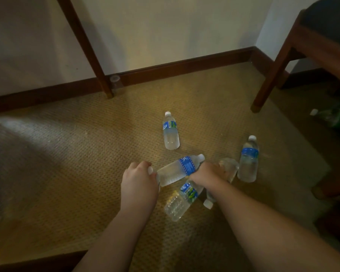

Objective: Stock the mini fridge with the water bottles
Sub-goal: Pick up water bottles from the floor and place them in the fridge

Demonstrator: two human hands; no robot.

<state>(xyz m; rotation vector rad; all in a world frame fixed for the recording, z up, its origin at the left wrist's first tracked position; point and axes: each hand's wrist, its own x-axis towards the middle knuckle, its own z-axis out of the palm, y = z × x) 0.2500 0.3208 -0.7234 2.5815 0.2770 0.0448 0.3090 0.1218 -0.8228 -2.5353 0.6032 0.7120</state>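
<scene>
Several clear water bottles with white caps lie on the tan carpet. My left hand (pixel 139 174) is curled over a white cap; the bottle under it is mostly hidden. My right hand (pixel 207 171) is closed around a bottle (pixel 229 167) whose cap points back toward me. Between my hands lies a blue-labelled bottle (pixel 182 168). Another bottle with a blue and green label (pixel 182 202) lies just below my right wrist. One bottle (pixel 171 132) lies farther out, and one (pixel 248 160) lies to the right. No fridge is in view.
A wooden furniture leg (pixel 98 61) stands at the back left by the dark baseboard (pixel 185 65). At the right is a wooden chair (pixel 273 71), with another bottle (pixel 325 116) and something green under it. A dark edge (pixel 37 262) crosses the bottom left.
</scene>
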